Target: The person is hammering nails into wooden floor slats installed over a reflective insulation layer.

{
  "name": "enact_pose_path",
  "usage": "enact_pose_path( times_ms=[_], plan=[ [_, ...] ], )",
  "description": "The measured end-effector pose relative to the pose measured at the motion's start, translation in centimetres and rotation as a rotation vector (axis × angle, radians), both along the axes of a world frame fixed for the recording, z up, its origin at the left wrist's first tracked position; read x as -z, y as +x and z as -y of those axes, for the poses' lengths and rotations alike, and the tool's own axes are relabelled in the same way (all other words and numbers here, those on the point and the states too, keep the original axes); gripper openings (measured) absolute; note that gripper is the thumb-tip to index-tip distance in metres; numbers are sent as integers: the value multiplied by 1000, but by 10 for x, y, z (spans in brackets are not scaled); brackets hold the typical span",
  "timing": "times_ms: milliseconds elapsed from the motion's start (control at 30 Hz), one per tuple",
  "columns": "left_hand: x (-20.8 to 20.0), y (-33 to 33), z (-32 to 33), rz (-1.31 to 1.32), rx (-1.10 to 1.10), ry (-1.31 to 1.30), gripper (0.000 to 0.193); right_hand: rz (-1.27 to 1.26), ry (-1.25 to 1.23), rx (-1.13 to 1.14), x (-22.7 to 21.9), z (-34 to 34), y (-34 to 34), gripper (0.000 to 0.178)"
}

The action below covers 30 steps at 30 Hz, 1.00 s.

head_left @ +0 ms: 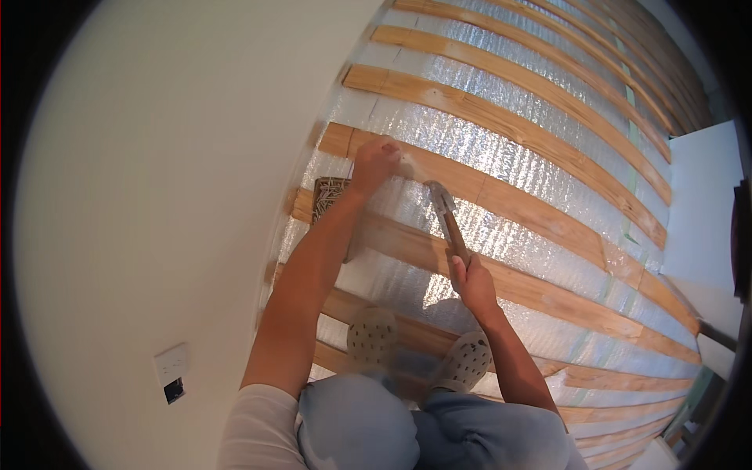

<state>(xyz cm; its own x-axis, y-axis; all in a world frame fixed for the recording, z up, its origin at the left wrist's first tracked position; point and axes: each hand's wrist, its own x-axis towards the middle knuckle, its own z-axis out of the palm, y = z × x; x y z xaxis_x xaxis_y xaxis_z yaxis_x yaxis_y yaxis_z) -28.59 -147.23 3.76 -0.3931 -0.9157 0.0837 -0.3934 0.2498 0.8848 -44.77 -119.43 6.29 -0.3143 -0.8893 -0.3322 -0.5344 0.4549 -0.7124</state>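
My right hand (475, 283) is wrapped round the wooden handle of a hammer (453, 227). The hammer's metal head is raised near a pale wooden batten, to the right of my left hand. On that batten (446, 174), close to its left end, rests my left hand (377, 163) with its fingers pinched together. Whatever they may hold is too small or blurred to make out. Beside my left forearm lies an open box of nails (327, 193), partly covered by the arm.
Parallel wooden battens (501, 117) run across silvery foil underlay (407, 117). A white wall (196, 157) with a socket plate (171, 364) and an open dark hole rises at my left. My feet in perforated clogs (468, 360) are below me. A white panel (705, 204) stands at right.
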Motion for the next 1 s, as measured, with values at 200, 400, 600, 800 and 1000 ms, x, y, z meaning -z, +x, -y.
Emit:
enact_pose_path(
  times_ms=[200, 400, 600, 800, 1000],
  plan=[
    [22, -9, 0, -20, -180, 140, 12, -6, -41, -1, 11, -4, -3, 44],
    [31, -8, -2, 5, -200, 155, 12, 26, 63, 2, 6, 0, -2, 41],
    [27, -10, -9, -31, -189, 178, 13, 76, -99, 3, 4, 0, -1, 46],
    [46, -8, -10, -98, -187, 200, 22, 149, -99, 7, -20, 26, -2, 46],
    [25, -15, -19, -104, -206, 196, 23, 108, -96, -10, -29, 65, 7, 43]
  ],
)
